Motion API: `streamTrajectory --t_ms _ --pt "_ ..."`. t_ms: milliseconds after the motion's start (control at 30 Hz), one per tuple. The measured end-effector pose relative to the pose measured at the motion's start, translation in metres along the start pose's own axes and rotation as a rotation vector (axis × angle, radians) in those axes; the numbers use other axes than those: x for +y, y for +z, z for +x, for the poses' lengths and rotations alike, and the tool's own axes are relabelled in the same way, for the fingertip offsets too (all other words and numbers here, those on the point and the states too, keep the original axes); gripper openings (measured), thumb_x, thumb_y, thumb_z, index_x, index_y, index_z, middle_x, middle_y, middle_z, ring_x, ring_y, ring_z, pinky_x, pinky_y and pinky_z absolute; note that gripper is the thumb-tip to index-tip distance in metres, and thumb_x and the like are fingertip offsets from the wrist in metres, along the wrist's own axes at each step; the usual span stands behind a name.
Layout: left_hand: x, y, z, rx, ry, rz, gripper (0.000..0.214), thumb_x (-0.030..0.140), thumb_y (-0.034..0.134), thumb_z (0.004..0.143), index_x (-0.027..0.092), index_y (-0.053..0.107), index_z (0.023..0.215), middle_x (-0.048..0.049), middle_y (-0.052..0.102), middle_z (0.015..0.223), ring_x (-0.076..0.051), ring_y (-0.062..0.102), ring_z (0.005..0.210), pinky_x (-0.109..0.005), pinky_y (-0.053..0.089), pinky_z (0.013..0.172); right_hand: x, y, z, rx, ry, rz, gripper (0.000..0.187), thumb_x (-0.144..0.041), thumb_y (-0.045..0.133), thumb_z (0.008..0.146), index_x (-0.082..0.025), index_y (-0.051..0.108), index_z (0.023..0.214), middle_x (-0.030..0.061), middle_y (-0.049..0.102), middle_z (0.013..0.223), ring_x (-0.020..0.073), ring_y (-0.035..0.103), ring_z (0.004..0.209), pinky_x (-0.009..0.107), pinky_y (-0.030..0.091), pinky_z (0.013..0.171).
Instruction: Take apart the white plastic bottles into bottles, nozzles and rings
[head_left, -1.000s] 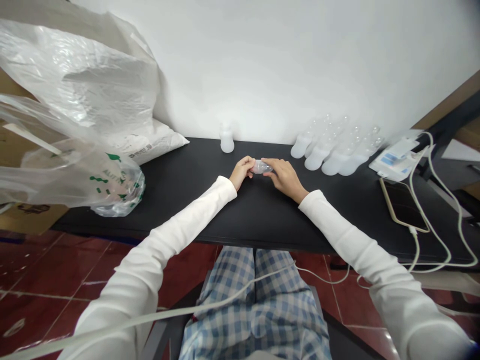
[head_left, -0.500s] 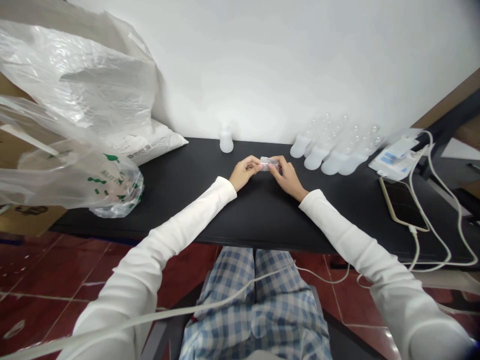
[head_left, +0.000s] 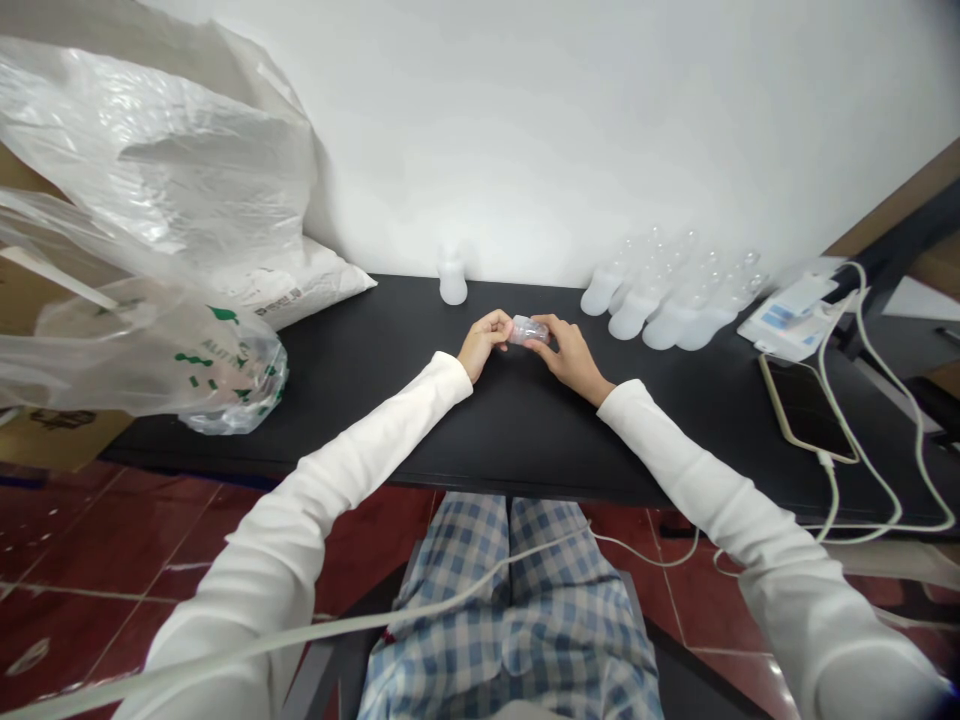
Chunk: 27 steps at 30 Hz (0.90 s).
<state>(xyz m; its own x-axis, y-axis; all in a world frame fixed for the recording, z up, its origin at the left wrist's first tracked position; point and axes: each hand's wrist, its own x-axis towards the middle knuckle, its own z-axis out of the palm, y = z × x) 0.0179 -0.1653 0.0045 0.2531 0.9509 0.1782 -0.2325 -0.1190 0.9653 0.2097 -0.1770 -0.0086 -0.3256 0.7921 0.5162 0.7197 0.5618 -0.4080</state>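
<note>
My left hand [head_left: 484, 343] and right hand [head_left: 571, 355] pinch a small clear bottle [head_left: 529, 330] between narrowed fingertips, keeping it just above the table [head_left: 517, 440]; more bottles [head_left: 652, 310] stand beyond my fingers, rightward.

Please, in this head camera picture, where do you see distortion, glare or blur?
In the head view, wide-angle distortion bends the edge of the black table and stretches the white sleeves; glare shines on the red floor tiles and the plastic bag; the small clear bottle looks slightly soft, its outline faint.
</note>
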Motion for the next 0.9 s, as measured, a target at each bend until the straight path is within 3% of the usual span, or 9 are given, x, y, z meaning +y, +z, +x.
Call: streamTrajectory --t_ms 167,300,400,467,667,833,900 --pt "0.001 0.001 -0.001 0.026 -0.029 -0.043 0.019 0.017 0.061 0.077 0.018 0.047 0.064 0.0014 0.047 0.065 -0.010 0.041 0.059 -0.023 0.032 0.056 -0.001 -0.003 0.000 -0.030 -0.123 -0.111 0.048 -0.052 0.048 0.101 -0.021 0.059 0.136 0.0143 0.071 0.118 0.0298 0.062 0.099 0.046 0.047 0.089" --pt "0.002 0.003 -0.002 0.042 -0.073 -0.092 0.019 0.017 0.061 0.076 0.018 0.046 0.064 0.0019 0.044 0.064 -0.009 0.039 0.058 -0.022 0.029 0.052 0.000 -0.010 0.002 -0.088 -0.263 -0.210 0.040 -0.029 0.041 0.103 -0.024 0.061 0.137 0.0150 0.067 0.133 0.0293 0.060 0.112 0.047 0.047 0.090" --pt "0.003 0.004 -0.003 0.048 -0.099 -0.114 0.021 0.018 0.062 0.077 0.018 0.045 0.065 0.0025 0.044 0.064 -0.009 0.040 0.057 -0.022 0.028 0.050 0.002 -0.016 0.001 -0.109 -0.349 -0.295 0.049 -0.010 0.035 0.099 -0.030 0.065 0.131 0.0111 0.062 0.144 0.0272 0.059 0.119 0.047 0.047 0.090" --pt "0.003 0.004 -0.003 0.047 -0.093 -0.112 0.022 0.017 0.063 0.079 0.018 0.046 0.065 0.0028 0.044 0.064 -0.009 0.040 0.056 -0.022 0.028 0.050 0.003 -0.019 0.001 -0.115 -0.384 -0.333 0.052 -0.007 0.033 0.098 -0.031 0.066 0.130 0.0097 0.060 0.147 0.0261 0.059 0.120 0.045 0.046 0.091" --pt "-0.001 0.003 -0.001 0.094 -0.074 -0.062 0.028 0.021 0.067 0.086 0.017 0.048 0.065 0.0031 0.047 0.063 -0.008 0.043 0.057 -0.021 0.033 0.053 -0.006 -0.020 0.000 -0.073 -0.346 -0.313 0.035 -0.035 0.043 0.104 -0.023 0.062 0.131 0.0134 0.066 0.137 0.0282 0.061 0.116 0.043 0.045 0.090" --pt "-0.006 0.004 0.000 0.016 0.002 0.005 0.030 0.033 0.076 0.082 0.017 0.053 0.070 0.0032 0.052 0.067 -0.008 0.048 0.063 -0.019 0.040 0.056 -0.008 -0.012 0.001 0.006 -0.171 -0.242 0.057 -0.058 0.046 0.100 -0.014 0.054 0.135 0.0168 0.069 0.120 0.0301 0.063 0.103 0.043 0.043 0.088" --pt "-0.006 0.004 0.000 -0.006 0.026 0.022 0.031 0.036 0.078 0.080 0.017 0.055 0.071 0.0028 0.055 0.069 -0.009 0.050 0.065 -0.020 0.042 0.058 -0.004 -0.010 0.001 0.030 -0.100 -0.259 0.057 -0.061 0.043 0.100 -0.014 0.057 0.129 0.0155 0.071 0.111 0.0297 0.063 0.098 0.042 0.042 0.088"
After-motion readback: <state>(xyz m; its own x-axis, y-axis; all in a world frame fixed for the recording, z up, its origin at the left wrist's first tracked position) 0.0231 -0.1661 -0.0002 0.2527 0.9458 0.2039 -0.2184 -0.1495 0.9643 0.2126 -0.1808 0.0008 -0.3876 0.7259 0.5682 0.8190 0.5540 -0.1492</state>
